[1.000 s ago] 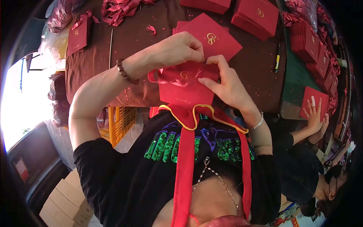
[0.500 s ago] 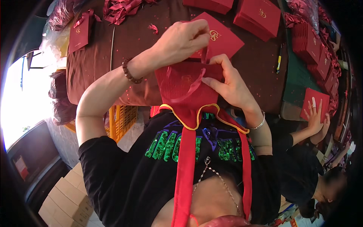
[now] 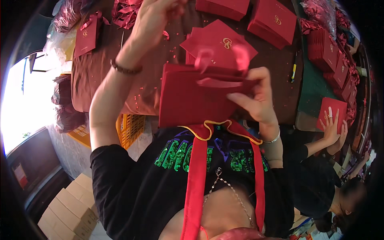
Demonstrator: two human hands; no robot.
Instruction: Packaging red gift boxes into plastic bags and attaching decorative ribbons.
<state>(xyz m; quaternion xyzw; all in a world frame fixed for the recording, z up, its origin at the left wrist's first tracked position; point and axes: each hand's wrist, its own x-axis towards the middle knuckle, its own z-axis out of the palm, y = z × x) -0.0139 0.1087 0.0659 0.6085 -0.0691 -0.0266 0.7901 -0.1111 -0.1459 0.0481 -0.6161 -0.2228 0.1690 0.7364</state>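
A dark red paper gift bag (image 3: 192, 98) is held up close to my apron, its plain side facing me. My right hand (image 3: 258, 96) grips it by the right end of its upper edge, thumb on the near side. Red ribbon handles (image 3: 222, 83) loop at its top, blurred by motion. My left hand (image 3: 158, 18) is off the bag, far out over the table near a heap of red ribbons (image 3: 125, 14). Its fingers are smeared and partly cut by the upper edge. Behind the bag lie red bags with gold lettering (image 3: 226, 42).
Stacks of red bags (image 3: 274, 22) stand at the back. A yellow pen (image 3: 294, 72) lies to the right. One bag with a ribbon (image 3: 87, 35) lies far left. On the right, a co-worker's hands (image 3: 332, 128) rest on a red bag. Orange crates (image 3: 131, 130) stand below the table.
My left hand has let go of the ribbon handle and moved away over the table toward the ribbons. The bag has turned in my right hand, now showing its plain side.
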